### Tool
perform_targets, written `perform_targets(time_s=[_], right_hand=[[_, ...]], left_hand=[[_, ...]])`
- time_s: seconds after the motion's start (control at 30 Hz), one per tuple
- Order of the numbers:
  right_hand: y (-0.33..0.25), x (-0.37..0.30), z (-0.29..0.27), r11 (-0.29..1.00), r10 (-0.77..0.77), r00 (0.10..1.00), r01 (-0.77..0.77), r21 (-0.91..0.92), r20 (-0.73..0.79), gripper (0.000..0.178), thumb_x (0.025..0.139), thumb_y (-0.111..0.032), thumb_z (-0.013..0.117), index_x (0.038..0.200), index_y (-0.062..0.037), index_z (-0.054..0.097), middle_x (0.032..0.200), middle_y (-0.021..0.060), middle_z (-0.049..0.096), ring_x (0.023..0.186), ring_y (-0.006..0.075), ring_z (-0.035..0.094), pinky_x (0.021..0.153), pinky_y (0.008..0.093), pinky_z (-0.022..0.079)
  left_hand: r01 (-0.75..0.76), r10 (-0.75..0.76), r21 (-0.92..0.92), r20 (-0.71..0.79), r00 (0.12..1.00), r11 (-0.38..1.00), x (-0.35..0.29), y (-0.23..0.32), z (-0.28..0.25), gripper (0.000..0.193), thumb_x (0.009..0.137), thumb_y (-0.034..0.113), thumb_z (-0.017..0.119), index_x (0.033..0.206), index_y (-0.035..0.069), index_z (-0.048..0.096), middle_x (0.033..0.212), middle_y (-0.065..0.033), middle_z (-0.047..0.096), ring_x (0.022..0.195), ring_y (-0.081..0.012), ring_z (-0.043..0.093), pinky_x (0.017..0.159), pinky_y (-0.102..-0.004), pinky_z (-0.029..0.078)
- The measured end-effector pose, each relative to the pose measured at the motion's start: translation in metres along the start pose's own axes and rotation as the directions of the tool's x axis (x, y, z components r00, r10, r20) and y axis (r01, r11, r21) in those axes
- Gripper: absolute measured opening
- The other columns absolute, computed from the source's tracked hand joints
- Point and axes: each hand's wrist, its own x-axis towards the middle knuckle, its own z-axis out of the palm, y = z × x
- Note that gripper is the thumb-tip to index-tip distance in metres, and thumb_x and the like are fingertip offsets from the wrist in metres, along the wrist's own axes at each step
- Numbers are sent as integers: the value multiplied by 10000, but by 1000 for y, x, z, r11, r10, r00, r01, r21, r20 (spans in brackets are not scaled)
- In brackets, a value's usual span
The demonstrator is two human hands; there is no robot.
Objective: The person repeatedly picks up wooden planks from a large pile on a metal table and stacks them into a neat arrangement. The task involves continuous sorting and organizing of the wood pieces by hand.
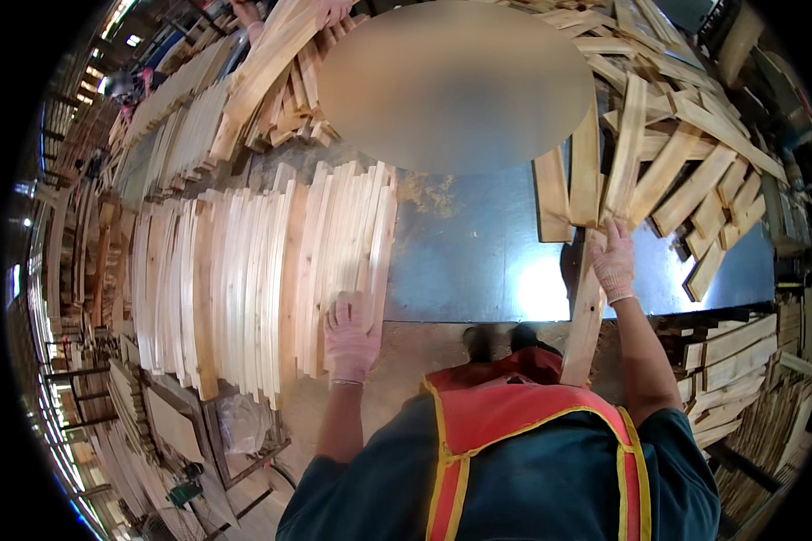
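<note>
My right hand (614, 261), in a pale pink knit glove, is closed round a wooden board (585, 316). The board's near end hangs past the table's front edge, close to my apron. My left hand (352, 338), gloved the same way, lies with fingers stretched out on the near right end of a row of boards (244, 279). These boards stand side by side, packed tightly. Beyond my right hand, a loose heap of boards (668, 162) lies criss-cross on the metal table (469, 261).
Sawdust (429, 194) is scattered on the tabletop. A large blurred oval hides the table's far middle. Another person's hand (334, 11) touches boards at the far left. Stacked timber (731, 361) stands below the table on the right. A clear plastic bag (244, 426) hangs at lower left.
</note>
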Motion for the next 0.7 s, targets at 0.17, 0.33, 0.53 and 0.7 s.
perform_targets(time_s=[0.17, 0.33, 0.53, 0.7], right_hand=[[-73, 78, -3, 988, -150, 983, 153, -29, 105, 727, 887, -396, 746, 1483, -39, 534, 1487, 248, 547, 1408, 432, 483, 1197, 494, 387], [-106, 114, 45, 950, -91, 981, 137, -280, 170, 806, 824, -461, 769, 1499, -123, 488, 1435, 210, 556, 1375, 394, 501, 1165, 515, 382], [-107, 113, 14, 998, -26, 961, 11, 55, 276, 765, 754, -268, 818, 1442, -113, 524, 1256, 250, 598, 1230, 443, 578, 1051, 489, 503], [-148, 11, -18, 896, -367, 912, 294, 333, 184, 552, 794, -400, 828, 1173, -40, 650, 1196, 207, 627, 1178, 388, 594, 1044, 470, 492]], left_hand=[[-86, 74, 226, 60, 995, 970, 7, 40, -20, 655, 930, 301, 645, 1557, 163, 511, 1583, -153, 450, 1501, -400, 384, 1247, -629, 273], [-347, 343, 210, 56, 938, 914, 16, 61, 1, 655, 901, 200, 653, 1543, 178, 525, 1565, -157, 476, 1457, -386, 424, 1218, -626, 311], [112, -41, -553, 140, 989, 826, 68, 75, -48, 690, 913, 62, 627, 1583, 118, 469, 1469, -120, 569, 1208, -256, 619, 1029, -442, 522], [344, -13, -903, 359, 933, -257, 115, 114, -68, 748, 886, -9, 603, 1605, 56, 409, 1354, -89, 627, 1083, -201, 663, 872, -338, 592]])
